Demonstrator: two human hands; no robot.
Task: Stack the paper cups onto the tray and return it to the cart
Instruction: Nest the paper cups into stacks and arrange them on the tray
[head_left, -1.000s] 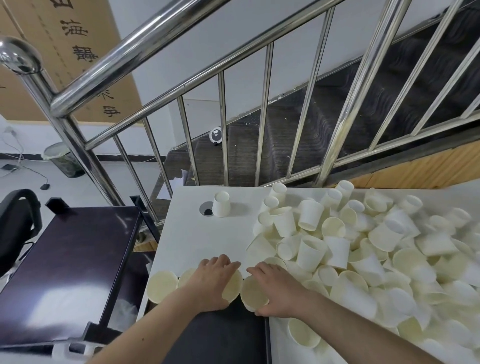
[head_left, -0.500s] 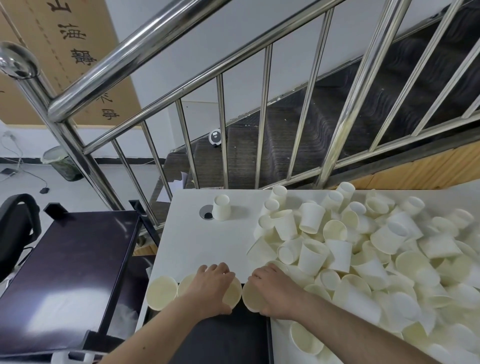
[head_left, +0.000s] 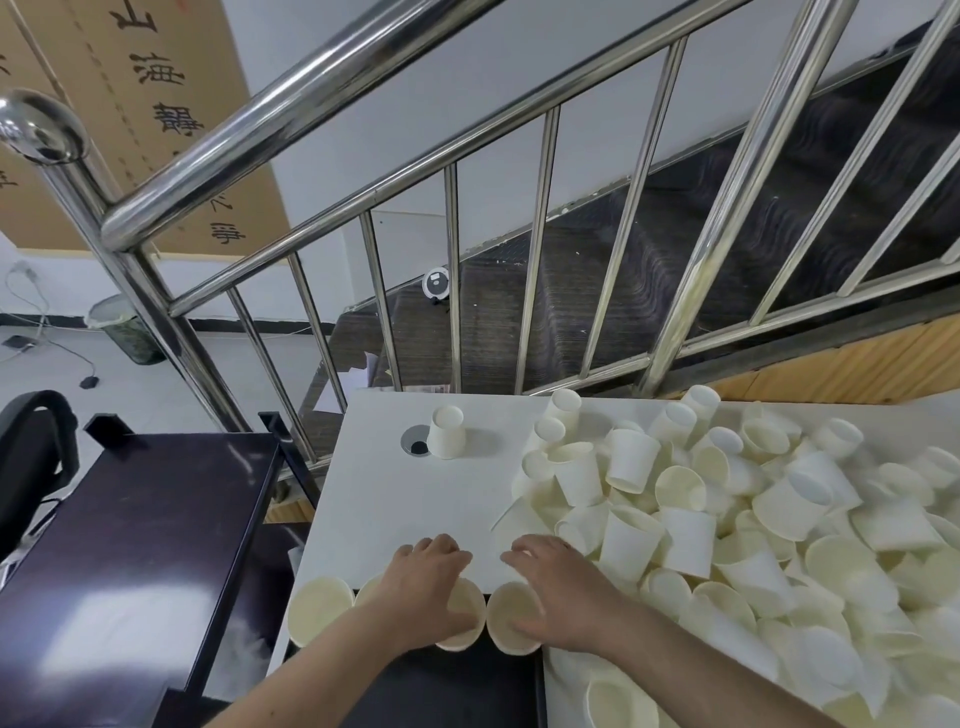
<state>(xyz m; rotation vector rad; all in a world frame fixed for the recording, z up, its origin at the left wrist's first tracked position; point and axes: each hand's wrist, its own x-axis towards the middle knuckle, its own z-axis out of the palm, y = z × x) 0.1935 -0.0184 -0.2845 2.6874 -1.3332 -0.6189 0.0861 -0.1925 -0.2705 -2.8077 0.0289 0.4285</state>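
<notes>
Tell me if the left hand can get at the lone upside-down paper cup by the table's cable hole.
Probably yes. The left hand rests on an upright paper cup at the near edge; only bare white table lies between it and the lone upside-down paper cup.

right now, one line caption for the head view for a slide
Both hands, left and right, each hold an upright paper cup at the table's near edge.

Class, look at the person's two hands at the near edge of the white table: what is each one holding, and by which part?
Each hand grips an upright paper cup from above at its rim: the left hand one cup, the right hand the neighbouring cup.
</notes>
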